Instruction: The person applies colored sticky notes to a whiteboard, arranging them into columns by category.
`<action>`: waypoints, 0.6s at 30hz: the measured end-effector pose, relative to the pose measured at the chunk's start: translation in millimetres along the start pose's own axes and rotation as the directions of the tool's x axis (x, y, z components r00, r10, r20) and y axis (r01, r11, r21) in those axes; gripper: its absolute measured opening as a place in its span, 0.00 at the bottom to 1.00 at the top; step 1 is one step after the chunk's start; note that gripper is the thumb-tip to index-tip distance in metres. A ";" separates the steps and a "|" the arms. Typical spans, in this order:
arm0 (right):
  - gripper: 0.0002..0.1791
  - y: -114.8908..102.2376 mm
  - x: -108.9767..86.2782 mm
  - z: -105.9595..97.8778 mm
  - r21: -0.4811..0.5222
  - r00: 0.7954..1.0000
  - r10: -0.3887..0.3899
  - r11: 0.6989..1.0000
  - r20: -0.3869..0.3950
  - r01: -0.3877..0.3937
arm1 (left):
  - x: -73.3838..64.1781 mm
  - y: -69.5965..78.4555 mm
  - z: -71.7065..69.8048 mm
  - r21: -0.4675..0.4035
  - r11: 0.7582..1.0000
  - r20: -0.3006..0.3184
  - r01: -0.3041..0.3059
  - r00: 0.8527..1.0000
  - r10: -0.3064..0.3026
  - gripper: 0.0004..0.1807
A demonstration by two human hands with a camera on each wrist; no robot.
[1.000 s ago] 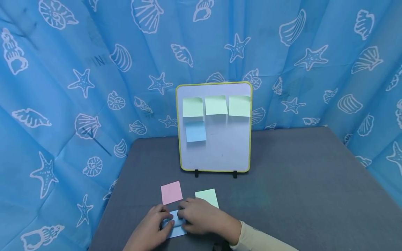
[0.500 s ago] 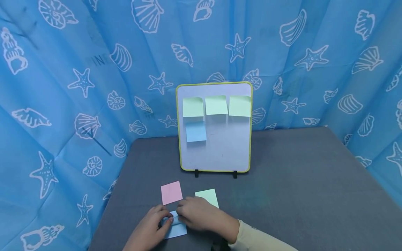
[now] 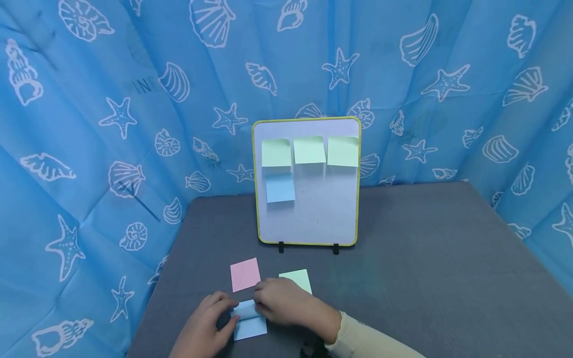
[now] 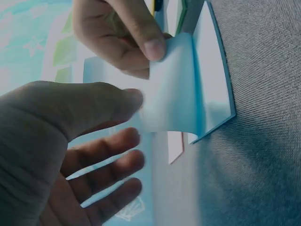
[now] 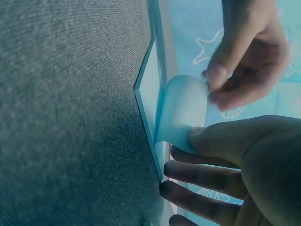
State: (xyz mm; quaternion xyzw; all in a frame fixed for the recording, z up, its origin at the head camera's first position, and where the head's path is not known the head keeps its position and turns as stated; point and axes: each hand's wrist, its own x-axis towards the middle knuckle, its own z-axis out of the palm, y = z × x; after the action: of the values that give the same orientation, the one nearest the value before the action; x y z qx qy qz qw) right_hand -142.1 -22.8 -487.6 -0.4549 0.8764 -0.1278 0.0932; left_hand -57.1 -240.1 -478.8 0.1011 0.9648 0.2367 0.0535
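Rippled blue curtain point(image 3: 286, 54) with white shell prints is hanging behind a grey, woven-textured table point(image 3: 425, 258). Near the front, left of centre, a square blue note pad point(image 3: 250, 329) is lying flat, its smooth top sheet point(image 5: 183, 106) curling upward. The right hand point(image 3: 285, 301) is pinching that sheet's edge; the left hand point(image 3: 206, 320) is spreading relaxed fingers beside it, contact remaining unclear. Pink paper point(image 3: 244, 275) and green paper point(image 3: 297, 280) are lying just beyond.

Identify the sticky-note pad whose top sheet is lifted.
The blue sticky-note pad, lowest in the head view: the right hand pinches its curled top sheet; the pink pad and green pad lie flat.
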 end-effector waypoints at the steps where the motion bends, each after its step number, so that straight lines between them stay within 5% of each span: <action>1: 0.08 0.8 0.4 0.6 0.001 1.000 0.002 1.000 -0.005 -0.002 | -2.2 0.6 -1.3 -0.002 1.000 -0.008 -0.011 1.000 0.011 0.12; 7: 0.08 4.4 1.8 2.1 0.002 0.999 0.027 1.000 -0.045 -0.027 | -3.7 0.6 0.2 -0.052 0.998 0.073 -0.035 0.997 0.039 0.13; 18: 0.09 3.2 2.9 -0.1 0.023 0.998 0.052 0.998 -0.045 -0.051 | 8.8 2.6 18.9 -0.063 0.995 0.250 0.076 0.966 -0.058 0.16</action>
State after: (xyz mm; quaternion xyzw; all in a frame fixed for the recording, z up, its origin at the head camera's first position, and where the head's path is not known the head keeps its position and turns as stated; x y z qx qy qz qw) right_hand -146.3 -23.4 -488.6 -0.4278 0.8884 -0.1455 0.0814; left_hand -62.4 -227.5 -494.8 0.0952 0.9442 0.2549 0.1854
